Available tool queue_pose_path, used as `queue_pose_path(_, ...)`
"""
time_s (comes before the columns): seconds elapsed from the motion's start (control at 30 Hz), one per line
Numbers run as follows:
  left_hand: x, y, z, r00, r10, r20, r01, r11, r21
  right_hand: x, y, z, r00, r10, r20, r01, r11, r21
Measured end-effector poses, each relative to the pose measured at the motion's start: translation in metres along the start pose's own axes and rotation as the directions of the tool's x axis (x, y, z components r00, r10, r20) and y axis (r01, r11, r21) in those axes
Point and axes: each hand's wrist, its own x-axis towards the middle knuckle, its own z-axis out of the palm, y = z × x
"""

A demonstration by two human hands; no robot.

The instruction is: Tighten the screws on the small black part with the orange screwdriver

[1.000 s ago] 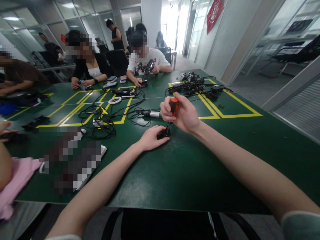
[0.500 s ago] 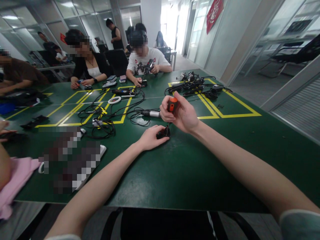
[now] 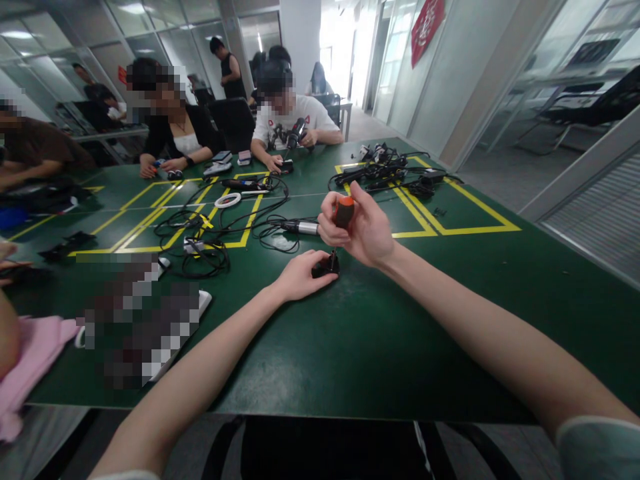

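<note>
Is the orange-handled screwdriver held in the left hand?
No, the right hand grips the screwdriver; the left hand holds a black part.

Office doubling as a light workshop. Office cues: glass partitions [image 3: 173, 50], ceiling light [image 3: 134, 9], black chair [image 3: 230, 123]. Workshop cues: big shared green table [image 3: 380, 347] marked out in yellow tape [image 3: 480, 232], heaped cables [image 3: 373, 175], orange-and-black screwdriver [image 3: 344, 212], drill-like power tool [image 3: 297, 132] with co-worker in white [image 3: 313, 115] opposite.
</note>
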Motion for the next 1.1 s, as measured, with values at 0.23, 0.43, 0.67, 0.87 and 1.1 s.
queue_pose_path(0.23,-0.0001,-0.0001,-0.0007,1.0,0.004,0.005,-0.004,1.0,-0.013,0.0001,-0.0004,0.0013,0.999,-0.024,-0.038,0.024,1.0,-0.017)
queue_pose_path(0.43,0.0,0.0003,-0.0008,1.0,-0.003,-0.004,0.003,1.0,-0.008,0.0015,-0.001,0.0003,1.0,0.008,-0.014,-0.008,1.0,-0.006)
queue_pose_path(0.67,0.0003,-0.0006,-0.0003,1.0,0.002,-0.003,-0.002,1.0,0.006,-0.0005,0.0024,0.001,0.999,-0.04,-0.019,0.04,0.999,0.01)
queue_pose_path(0.87,0.0006,-0.0003,-0.0003,1.0,0.004,-0.001,-0.004,1.0,0.015,0.0023,-0.0007,0.0034,0.999,0.021,-0.03,-0.021,0.999,-0.025)
queue_pose_path(1.1,0.0004,0.0004,0.0,1.0,0.005,-0.006,-0.005,1.0,0.004,-0.0012,0.0021,0.0013,0.999,-0.014,-0.04,0.015,1.0,0.02)
